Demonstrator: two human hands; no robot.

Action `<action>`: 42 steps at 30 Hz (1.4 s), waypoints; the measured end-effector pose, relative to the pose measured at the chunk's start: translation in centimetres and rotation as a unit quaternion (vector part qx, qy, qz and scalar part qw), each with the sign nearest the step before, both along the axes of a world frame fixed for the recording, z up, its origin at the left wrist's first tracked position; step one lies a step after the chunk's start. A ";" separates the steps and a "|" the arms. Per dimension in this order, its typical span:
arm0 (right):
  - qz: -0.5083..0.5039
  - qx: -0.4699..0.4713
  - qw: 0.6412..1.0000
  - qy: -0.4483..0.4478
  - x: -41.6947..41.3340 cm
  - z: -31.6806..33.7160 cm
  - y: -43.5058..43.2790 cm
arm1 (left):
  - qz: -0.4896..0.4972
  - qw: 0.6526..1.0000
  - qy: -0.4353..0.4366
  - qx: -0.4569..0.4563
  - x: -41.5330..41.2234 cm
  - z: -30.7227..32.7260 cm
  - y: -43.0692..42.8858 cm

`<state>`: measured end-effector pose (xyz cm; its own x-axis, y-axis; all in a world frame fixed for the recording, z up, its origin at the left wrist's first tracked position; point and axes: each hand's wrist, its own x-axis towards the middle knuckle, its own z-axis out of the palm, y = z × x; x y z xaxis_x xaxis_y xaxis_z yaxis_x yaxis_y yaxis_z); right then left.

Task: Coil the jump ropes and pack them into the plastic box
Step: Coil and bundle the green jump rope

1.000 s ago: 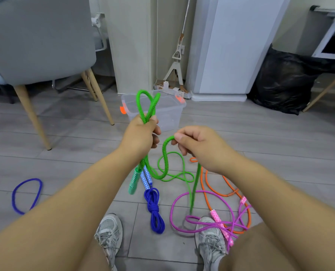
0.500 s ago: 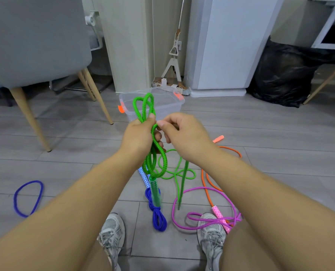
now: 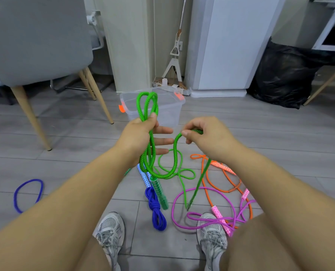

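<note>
Green jump rope [image 3: 174, 153] is held up in the middle of the frame, in front of the clear plastic box [image 3: 168, 112] that stands on the floor just above the hands. The left hand [image 3: 141, 133] pinches 2 upright loops of it under the thumb, the other fingers stretched out toward the right. The right hand [image 3: 207, 137], a little apart to the right, pinches the next stretch between thumb and forefinger. From there the rope sags, curls over the floor and ends low in the centre. 1 green handle [image 3: 158, 190] hangs below the left hand.

Lower centre lies a coiled blue rope [image 3: 156, 212]; right of it the purple rope [image 3: 203, 188] and orange rope [image 3: 206, 178] sprawl loose and overlapping. A blue loop [image 3: 31, 180] lies at the left edge. 2 grey shoes [image 3: 109, 229] show at the bottom.
</note>
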<state>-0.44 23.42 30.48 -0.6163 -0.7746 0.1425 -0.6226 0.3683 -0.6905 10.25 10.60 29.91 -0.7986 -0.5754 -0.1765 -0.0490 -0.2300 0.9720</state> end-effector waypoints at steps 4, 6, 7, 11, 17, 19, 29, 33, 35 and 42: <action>0.025 -0.022 0.999 0.016 0.8 -0.1 -0.4 | -0.031 0.999 -0.016 0.004 0.0 -0.1 0.4; 0.036 -0.055 0.998 -0.006 1.4 0.1 -0.7 | -0.044 0.999 -0.012 0.009 -0.1 -0.3 0.6; 0.042 -0.074 0.996 -0.033 1.6 0.1 -0.8 | -0.049 0.999 -0.007 0.011 -0.2 -0.4 0.7; 0.060 -0.133 0.982 -0.118 2.2 0.3 -1.3 | -0.065 0.998 0.010 0.003 -0.4 -0.4 1.2; 0.070 -0.168 0.979 -0.095 2.2 0.4 -1.5 | -0.041 0.999 0.016 -0.023 -0.6 -0.9 1.1; 0.062 -0.162 0.981 -0.084 1.8 0.2 -1.6 | -0.054 0.998 0.022 -0.003 -0.7 -1.0 1.1; 0.011 -0.082 0.995 0.059 -0.1 -0.3 -0.5 | -0.088 0.995 0.014 -0.047 -0.7 -1.3 0.9; 0.015 0.003 0.997 0.078 -1.2 -0.4 0.9 | -0.040 0.997 0.023 -0.058 -0.5 -0.7 -0.4; 0.020 0.038 0.997 0.058 -2.0 -0.7 1.9 | -0.008 0.998 0.036 -0.045 -0.2 -0.4 -1.4; -0.064 -0.070 0.994 -0.051 -4.6 -1.7 4.3 | 0.050 0.994 0.085 0.046 1.4 0.5 -4.0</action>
<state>-5.01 27.68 28.77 -0.7251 -0.6660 0.1752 -0.5014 0.3362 -0.7972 11.63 6.60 30.37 -0.7605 -0.6417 -0.0995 0.1414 -0.3133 0.9391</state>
